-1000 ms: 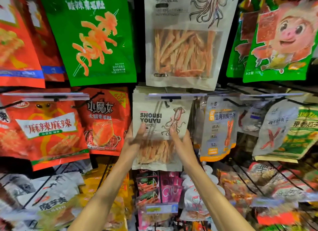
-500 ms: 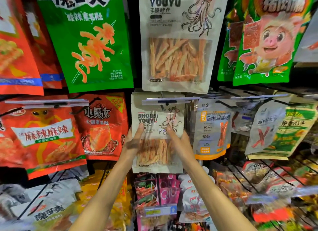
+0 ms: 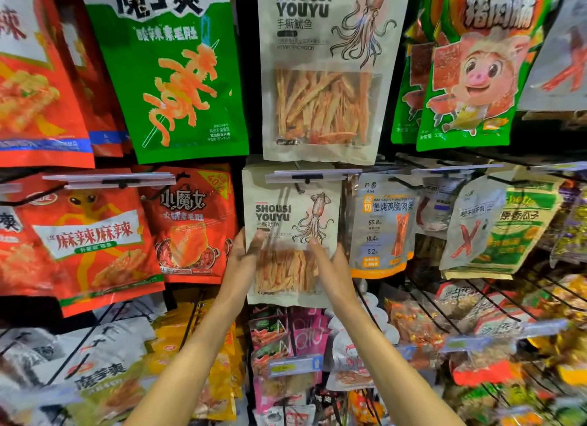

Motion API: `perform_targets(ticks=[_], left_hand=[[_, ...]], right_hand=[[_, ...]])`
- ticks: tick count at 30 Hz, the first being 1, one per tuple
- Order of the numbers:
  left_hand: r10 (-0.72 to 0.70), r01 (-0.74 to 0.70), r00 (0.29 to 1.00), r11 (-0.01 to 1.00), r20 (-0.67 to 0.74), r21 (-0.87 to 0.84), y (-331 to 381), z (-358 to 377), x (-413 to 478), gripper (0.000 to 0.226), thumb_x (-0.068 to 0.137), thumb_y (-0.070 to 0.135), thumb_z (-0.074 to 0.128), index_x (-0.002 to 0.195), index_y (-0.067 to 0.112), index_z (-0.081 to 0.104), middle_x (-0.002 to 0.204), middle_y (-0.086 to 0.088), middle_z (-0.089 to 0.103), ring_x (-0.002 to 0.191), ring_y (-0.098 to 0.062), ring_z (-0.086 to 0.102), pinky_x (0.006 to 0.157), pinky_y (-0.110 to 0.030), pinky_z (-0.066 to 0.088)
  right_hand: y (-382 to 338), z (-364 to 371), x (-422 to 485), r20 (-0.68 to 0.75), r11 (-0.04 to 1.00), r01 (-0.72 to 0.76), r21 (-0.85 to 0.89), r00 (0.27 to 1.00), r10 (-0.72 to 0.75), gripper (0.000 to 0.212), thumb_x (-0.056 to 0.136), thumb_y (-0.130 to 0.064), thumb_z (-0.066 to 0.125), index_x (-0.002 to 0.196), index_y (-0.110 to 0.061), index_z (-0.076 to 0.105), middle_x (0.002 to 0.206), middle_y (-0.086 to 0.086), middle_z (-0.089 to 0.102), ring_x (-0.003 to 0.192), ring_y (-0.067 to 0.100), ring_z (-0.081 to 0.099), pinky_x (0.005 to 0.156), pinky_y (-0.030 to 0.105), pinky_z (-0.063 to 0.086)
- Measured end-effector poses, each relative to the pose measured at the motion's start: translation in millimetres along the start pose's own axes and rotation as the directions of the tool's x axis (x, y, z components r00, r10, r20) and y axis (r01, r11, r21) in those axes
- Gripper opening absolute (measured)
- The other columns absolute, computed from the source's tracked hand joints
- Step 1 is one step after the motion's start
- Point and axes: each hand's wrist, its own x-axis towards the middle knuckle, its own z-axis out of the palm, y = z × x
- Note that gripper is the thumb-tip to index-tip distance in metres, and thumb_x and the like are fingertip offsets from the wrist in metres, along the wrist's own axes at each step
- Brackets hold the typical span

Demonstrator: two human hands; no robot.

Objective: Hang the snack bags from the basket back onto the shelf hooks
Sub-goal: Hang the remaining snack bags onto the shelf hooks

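Bag [image 3: 290, 217] held — one, left hand [image 3: 244, 254], right hand [image 3: 334, 264]

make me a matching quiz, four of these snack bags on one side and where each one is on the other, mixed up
1 small squid bag
2 big squid bag
3 pig bag
4 hotpot bag

A green, top right
B held between left hand and right hand
C right above the held bag
D red, just left of the left hand

Pairs: 1-B, 2-C, 3-A, 4-D
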Motion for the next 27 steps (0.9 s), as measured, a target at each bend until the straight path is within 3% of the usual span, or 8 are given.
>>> perform_targets(ticks=[3, 7, 11, 14, 17, 20, 23, 27], left_hand=[[0.040, -0.041, 0.999, 0.999, 0.033, 0.031, 4.2, -1.1, -10.6, 0.067, 0.096, 0.059, 0.042, 0.155, 0.032, 0.024, 0.157, 0.010, 0.030, 0.145, -0.015, 0.028, 0.114, -0.038, 0.025], [0.052, -0.054, 0.997, 0.997, 0.053, 0.051, 6.9, -4.3, -28.5, 0.068, 0.097, 0.057, 0.045, 0.155, 0.029, 0.021, 0.154, 0.018, 0.029, 0.145, -0.008, 0.025, 0.117, -0.034, 0.022], [0.035, -0.048, 0.998, 0.969, 0.060, 0.241, 4.4, -8.0, -47.2, 0.084, 0.088, 0.076, 0.042, 0.156, 0.032, 0.016, 0.160, 0.016, 0.021, 0.148, -0.008, 0.020, 0.122, -0.041, 0.019], [0.049, -0.040, 0.999, 0.929, -0.015, 0.367, 9.2, -4.6, -66.9, 0.078, 0.095, 0.068, 0.038, 0.157, 0.024, 0.021, 0.161, 0.006, 0.024, 0.147, -0.016, 0.025, 0.117, -0.038, 0.024], [0.088, -0.068, 0.996, 0.898, -0.025, 0.434, 15.6, 0.3, -93.7, 0.066, 0.098, 0.059, 0.040, 0.153, 0.023, 0.030, 0.157, 0.002, 0.035, 0.143, -0.020, 0.035, 0.112, -0.037, 0.031], [0.125, -0.120, 0.992, 0.782, 0.035, 0.611, 18.1, 5.8, -120.3, 0.057, 0.101, 0.050, 0.044, 0.149, 0.021, 0.036, 0.153, -0.004, 0.041, 0.139, -0.024, 0.040, 0.108, -0.036, 0.035], [0.103, -0.169, 0.986, 0.611, 0.134, 0.773, 19.3, 12.6, -137.9, 0.056, 0.100, 0.041, 0.050, 0.148, 0.015, 0.038, 0.151, -0.007, 0.043, 0.138, -0.026, 0.041, 0.103, -0.034, 0.037], [0.070, -0.221, 0.975, 0.310, 0.210, 0.925, 17.3, 27.2, -154.3, 0.062, 0.096, 0.050, 0.050, 0.148, 0.017, 0.037, 0.147, -0.008, 0.045, 0.135, -0.029, 0.042, 0.101, -0.045, 0.045]], right_hand=[[-2.0, -5.4, -6.8, 0.022, 0.999, -0.045, 0.002, 0.999, 0.045, 0.084, 0.088, -0.066, 0.055, 0.155, -0.026, 0.024, 0.157, -0.016, 0.028, 0.143, 0.005, 0.026, 0.117, 0.032, 0.023], [-7.2, -16.2, -21.2, 0.068, 0.998, -0.048, -0.036, 0.996, 0.051, 0.068, 0.098, -0.050, 0.050, 0.155, -0.026, 0.019, 0.145, -0.018, 0.031, 0.136, 0.001, 0.026, 0.108, 0.024, 0.022], [-12.5, -26.5, -37.2, 0.134, 0.984, -0.105, -0.146, 0.983, 0.125, 0.072, 0.099, -0.049, 0.049, 0.158, -0.024, 0.014, 0.158, -0.013, 0.021, 0.149, 0.013, 0.018, 0.118, 0.037, 0.023], [-19.3, -38.9, -55.4, 0.219, 0.975, -0.084, -0.206, 0.967, 0.129, 0.069, 0.101, -0.046, 0.046, 0.158, -0.025, 0.013, 0.160, -0.011, 0.021, 0.149, 0.014, 0.020, 0.115, 0.034, 0.024], [-25.6, -52.5, -74.5, 0.249, 0.962, -0.050, -0.268, 0.961, 0.119, 0.070, 0.099, -0.056, 0.043, 0.157, -0.027, 0.017, 0.161, -0.008, 0.024, 0.147, 0.019, 0.026, 0.113, 0.037, 0.027], [-27.3, -70.0, -86.0, 0.263, 0.916, -0.037, -0.400, 0.953, 0.153, 0.070, 0.099, -0.054, 0.046, 0.155, -0.020, 0.023, 0.160, 0.000, 0.029, 0.143, 0.022, 0.034, 0.109, 0.037, 0.034], [-31.9, -92.4, -94.7, 0.332, 0.783, 0.092, -0.615, 0.931, 0.151, 0.063, 0.099, -0.042, 0.053, 0.151, -0.014, 0.033, 0.154, 0.008, 0.036, 0.136, 0.026, 0.042, 0.102, 0.036, 0.041], [-41.0, -132.1, -108.3, 0.339, 0.378, 0.275, -0.884, 0.934, 0.111, 0.058, 0.098, -0.044, 0.052, 0.146, -0.014, 0.038, 0.149, 0.011, 0.038, 0.136, 0.033, 0.036, 0.103, 0.047, 0.039]])
